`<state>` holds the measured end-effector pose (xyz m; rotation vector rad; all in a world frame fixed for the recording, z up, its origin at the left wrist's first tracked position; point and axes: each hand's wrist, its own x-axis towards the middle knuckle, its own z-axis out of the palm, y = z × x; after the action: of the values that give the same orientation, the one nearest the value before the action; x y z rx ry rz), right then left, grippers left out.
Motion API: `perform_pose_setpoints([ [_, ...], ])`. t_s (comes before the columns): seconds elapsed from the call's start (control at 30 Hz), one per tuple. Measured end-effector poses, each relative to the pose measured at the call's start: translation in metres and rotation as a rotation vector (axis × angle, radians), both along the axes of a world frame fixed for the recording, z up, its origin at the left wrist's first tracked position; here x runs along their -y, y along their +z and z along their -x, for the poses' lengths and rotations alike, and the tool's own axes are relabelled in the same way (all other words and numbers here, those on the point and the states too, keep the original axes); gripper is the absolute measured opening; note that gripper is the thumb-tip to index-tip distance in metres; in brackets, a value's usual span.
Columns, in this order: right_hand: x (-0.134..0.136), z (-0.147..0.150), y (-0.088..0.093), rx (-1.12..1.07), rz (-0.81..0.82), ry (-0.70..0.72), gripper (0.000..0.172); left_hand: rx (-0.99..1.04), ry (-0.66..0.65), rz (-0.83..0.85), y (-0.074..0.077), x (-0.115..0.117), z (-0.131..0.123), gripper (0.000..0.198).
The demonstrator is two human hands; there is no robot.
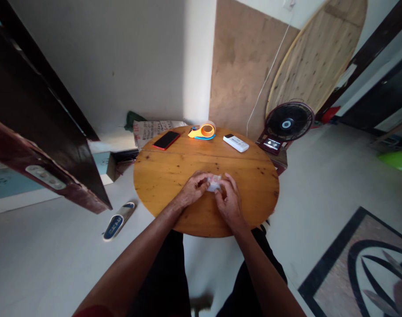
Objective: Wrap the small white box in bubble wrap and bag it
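Between my two hands is a small whitish packet (214, 183) with reddish marks, too small to make out its kind. The fingers of my left hand (193, 188) are closed on its left side. On the right side, my right hand (230, 199) grips the same packet with thumb and fingers. Both hands are low over the front middle of the round wooden table (167, 171). Parts of the packet are hidden behind my fingertips.
Toward the table's back lie a red-edged phone (167, 140), an orange and blue tape dispenser (202, 131) and a white remote-like device (235, 143). A black fan (288, 123) stands to the right. A slipper (119, 221) lies on the floor at left, near a dark door (38, 114).
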<state>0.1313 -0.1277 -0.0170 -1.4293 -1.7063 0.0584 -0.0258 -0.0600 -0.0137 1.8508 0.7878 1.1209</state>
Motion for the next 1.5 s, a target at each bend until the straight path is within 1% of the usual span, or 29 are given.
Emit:
perform_pose_setpoints([
  [0.1, -0.001, -0.001, -0.001, -0.021, -0.011, -0.004, 0.036, 0.023, -0.005, 0.058, -0.005, -0.002, 0.0, 0.04],
  [0.2, 0.0, -0.001, -0.002, -0.005, 0.012, 0.004, 0.04, 0.03, -0.008, 0.058, -0.009, -0.003, 0.0, 0.042],
  [0.4, 0.001, -0.001, 0.0, 0.025, 0.028, 0.006, 0.035, 0.01, -0.017, 0.037, -0.003, -0.001, 0.0, 0.033],
  [0.53, 0.001, 0.0, 0.001, 0.005, 0.018, 0.001, 0.029, 0.001, -0.015, 0.033, 0.0, 0.0, 0.0, 0.033],
  [0.7, 0.001, 0.0, 0.0, -0.032, -0.014, -0.011, 0.022, 0.003, -0.016, 0.038, -0.003, -0.001, 0.001, 0.033],
  [0.87, 0.0, -0.001, -0.002, -0.039, -0.034, -0.016, 0.02, 0.014, -0.015, 0.042, -0.009, -0.004, 0.001, 0.036],
  [1.0, 0.0, -0.001, -0.002, -0.044, -0.036, -0.009, 0.024, 0.026, -0.004, 0.049, -0.012, -0.005, 0.0, 0.038],
  [1.2, -0.001, -0.002, -0.003, -0.032, -0.026, -0.005, 0.037, 0.026, 0.0, 0.071, -0.008, -0.004, 0.0, 0.038],
  [1.5, 0.0, -0.002, -0.004, -0.027, 0.014, -0.004, 0.037, 0.016, -0.001, 0.053, -0.007, -0.002, 0.0, 0.037],
])
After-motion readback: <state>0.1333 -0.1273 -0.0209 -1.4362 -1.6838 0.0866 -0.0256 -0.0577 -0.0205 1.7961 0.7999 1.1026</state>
